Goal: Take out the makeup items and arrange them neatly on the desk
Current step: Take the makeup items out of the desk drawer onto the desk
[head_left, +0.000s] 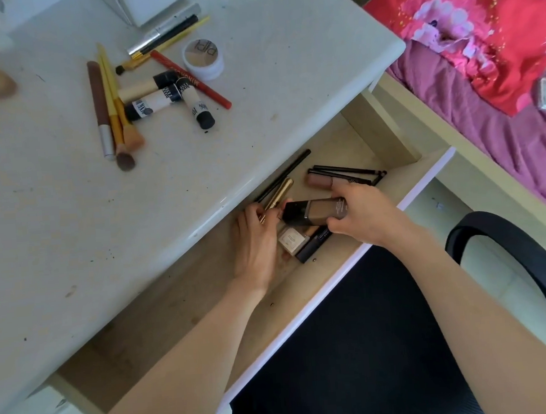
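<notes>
Chair [500,249]: 1, black, nearest, below the drawer front; seat dark, armrest loop at right.
Drawer [374,196]: 1, pulled open under the desk edge, pale wood floor, white front lip.
Right hand [366,215]: over the drawer, fingers wrapped around 1 foundation bottle [317,211]; bottle lies sideways in the grip, black cap toward the left hand, tan body toward the palm, lifted clear of the items beneath.
Left hand [256,237]: inside the drawer at the desk edge, fingers curled on 1 gold tube [277,196]; tube tilted, far end pointing under the desk top.
Under the bottle: 1 pale square compact [291,239] and 1 dark flat case [316,244], side by side, touching.
Drawer, mid: 1 long black pencil [284,175] running diagonally beside the gold tube.
Drawer, far right: 1 brown-pink tube [321,181] just beyond the right-hand fingertips; thin black sticks [348,170] behind it, at least 2, exact count unclear.
Desk [56,222]: 1, white top, speckled.
Desk, brush group [115,114]: 1 brown-handled brush, about 3 yellow-handled brushes, overlapping, heads toward the near edge.
Desk, small tubes [161,101]: 3, cream with black caps, lying crossed and touching.
Desk, red pencil [191,80]: 1, diagonal, beside the tubes.
Desk, white jar [203,58]: 1, round, upright, clear printed lid.
Desk, farthest: 1 silver mascara tube [164,28], with 1 black and 1 yellow stick alongside.
Bed [481,63]: right, red and purple bedding.
</notes>
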